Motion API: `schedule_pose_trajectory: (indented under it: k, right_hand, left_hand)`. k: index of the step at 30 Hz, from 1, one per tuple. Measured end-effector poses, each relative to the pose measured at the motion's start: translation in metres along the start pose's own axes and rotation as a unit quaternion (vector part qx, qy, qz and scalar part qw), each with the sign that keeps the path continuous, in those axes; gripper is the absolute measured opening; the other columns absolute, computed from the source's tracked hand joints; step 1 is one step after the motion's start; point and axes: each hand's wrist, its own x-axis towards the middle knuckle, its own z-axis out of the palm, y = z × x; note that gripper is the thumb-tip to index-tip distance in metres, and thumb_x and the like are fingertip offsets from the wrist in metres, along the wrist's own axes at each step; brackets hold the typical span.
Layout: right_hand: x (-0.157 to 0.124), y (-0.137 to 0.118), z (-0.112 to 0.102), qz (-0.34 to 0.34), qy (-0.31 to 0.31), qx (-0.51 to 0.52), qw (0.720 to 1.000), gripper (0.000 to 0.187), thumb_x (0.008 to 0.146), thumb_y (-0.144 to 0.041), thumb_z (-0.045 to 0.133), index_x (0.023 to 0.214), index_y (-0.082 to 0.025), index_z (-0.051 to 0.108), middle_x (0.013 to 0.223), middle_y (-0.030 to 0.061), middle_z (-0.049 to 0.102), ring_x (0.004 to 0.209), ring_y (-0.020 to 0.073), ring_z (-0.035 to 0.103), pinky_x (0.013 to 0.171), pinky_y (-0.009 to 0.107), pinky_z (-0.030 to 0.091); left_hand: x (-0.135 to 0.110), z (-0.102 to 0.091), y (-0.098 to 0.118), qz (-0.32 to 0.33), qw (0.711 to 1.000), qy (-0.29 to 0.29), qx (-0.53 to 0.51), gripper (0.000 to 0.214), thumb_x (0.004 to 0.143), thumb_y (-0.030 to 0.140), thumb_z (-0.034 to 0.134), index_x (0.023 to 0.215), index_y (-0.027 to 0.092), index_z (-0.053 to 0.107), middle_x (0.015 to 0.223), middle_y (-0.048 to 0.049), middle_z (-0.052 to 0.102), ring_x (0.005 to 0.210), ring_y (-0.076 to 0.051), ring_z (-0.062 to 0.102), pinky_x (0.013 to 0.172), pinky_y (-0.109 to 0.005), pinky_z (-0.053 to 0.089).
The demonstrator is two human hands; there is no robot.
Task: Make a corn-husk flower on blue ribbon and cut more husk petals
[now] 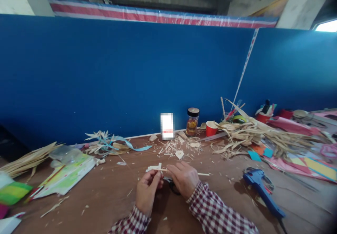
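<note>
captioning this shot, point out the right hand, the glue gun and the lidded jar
right hand (184,179): head view, back of the hand
glue gun (265,193): head view, blue handle
lidded jar (192,124): head view, body below the lid

Looks like a craft workshop, to judge by the glue gun (263,190), husks (265,134), scraps (171,145), ribbon (142,149) and coloured paper (322,169) strewn over the brown desk (105,192). Housed in bare concrete, with pillars (301,7) rising beyond a tall blue partition (131,76) behind the desk.
</note>
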Motion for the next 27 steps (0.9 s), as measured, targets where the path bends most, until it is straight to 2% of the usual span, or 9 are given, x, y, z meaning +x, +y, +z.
schedule_pose_trajectory:
  k: [6, 10, 13, 16, 20, 24, 27]
  right_hand:
    - [0.001, -0.008, -0.006, -0.013, -0.034, -0.011, 0.999, 0.029, 0.091, -0.031, 0.033, 0.100, -0.024, 0.060, 0.079, 0.0046, 0.061, 0.078, 0.0160, 0.052, 0.068, 0.024, 0.037]
    - [0.002, -0.012, -0.008, 0.015, -0.049, 0.015, 0.999, 0.032, 0.089, -0.032, 0.036, 0.117, -0.022, 0.049, 0.092, 0.0064, 0.062, 0.085, 0.0172, 0.055, 0.073, 0.025, 0.040]
    - [0.002, -0.012, -0.009, 0.018, -0.072, 0.055, 0.996, 0.038, 0.087, -0.031, 0.040, 0.124, -0.020, 0.042, 0.100, 0.0072, 0.061, 0.089, 0.0170, 0.056, 0.075, 0.024, 0.041]
    - [0.002, -0.011, -0.010, 0.010, -0.086, 0.111, 0.990, 0.031, 0.087, -0.027, 0.039, 0.117, -0.022, 0.048, 0.101, 0.0050, 0.060, 0.090, 0.0157, 0.056, 0.077, 0.023, 0.042]
    - [0.002, -0.010, -0.008, 0.007, -0.072, 0.170, 0.983, 0.024, 0.088, -0.025, 0.039, 0.105, -0.023, 0.056, 0.097, 0.0032, 0.063, 0.090, 0.0144, 0.057, 0.078, 0.022, 0.042]
    - [0.002, -0.008, -0.006, 0.005, -0.060, 0.191, 0.980, 0.026, 0.089, -0.027, 0.037, 0.104, -0.024, 0.058, 0.095, 0.0025, 0.065, 0.089, 0.0139, 0.057, 0.078, 0.022, 0.042]
    - [0.001, -0.006, -0.005, 0.013, -0.058, 0.192, 0.980, 0.026, 0.089, -0.028, 0.037, 0.102, -0.024, 0.059, 0.094, 0.0025, 0.065, 0.088, 0.0141, 0.058, 0.076, 0.023, 0.042]
  left_hand:
    - [0.000, -0.001, 0.001, 0.006, 0.999, 0.003, -0.033, 0.029, 0.064, 0.041, 0.065, 0.074, 0.014, 0.062, 0.060, 0.0015, 0.060, 0.049, -0.008, 0.051, 0.047, -0.018, 0.042]
    - [-0.004, 0.000, 0.002, 0.015, 1.000, -0.007, -0.014, 0.032, 0.061, 0.043, 0.066, 0.070, 0.013, 0.062, 0.059, 0.0011, 0.060, 0.047, -0.008, 0.050, 0.046, -0.018, 0.041]
    - [-0.008, 0.004, 0.002, 0.030, 0.999, -0.041, 0.004, 0.030, 0.065, 0.042, 0.064, 0.071, 0.013, 0.062, 0.059, 0.0006, 0.060, 0.046, -0.007, 0.049, 0.045, -0.018, 0.040]
    - [-0.011, 0.006, 0.001, 0.036, 0.997, -0.069, 0.005, 0.025, 0.069, 0.038, 0.062, 0.074, 0.013, 0.062, 0.061, 0.0014, 0.059, 0.047, -0.007, 0.049, 0.045, -0.017, 0.040]
    - [-0.010, 0.006, -0.002, 0.022, 0.996, -0.083, -0.004, 0.022, 0.071, 0.036, 0.061, 0.075, 0.014, 0.062, 0.061, 0.0018, 0.059, 0.050, -0.006, 0.049, 0.047, -0.016, 0.040]
    - [-0.006, 0.004, -0.007, -0.016, 0.996, -0.092, -0.004, 0.025, 0.069, 0.035, 0.063, 0.083, 0.014, 0.063, 0.066, -0.0002, 0.062, 0.052, -0.007, 0.052, 0.049, -0.016, 0.041]
    - [-0.005, 0.003, -0.008, -0.038, 0.996, -0.086, 0.010, 0.024, 0.068, 0.035, 0.063, 0.078, 0.013, 0.063, 0.064, -0.0007, 0.062, 0.052, -0.007, 0.053, 0.049, -0.017, 0.042]
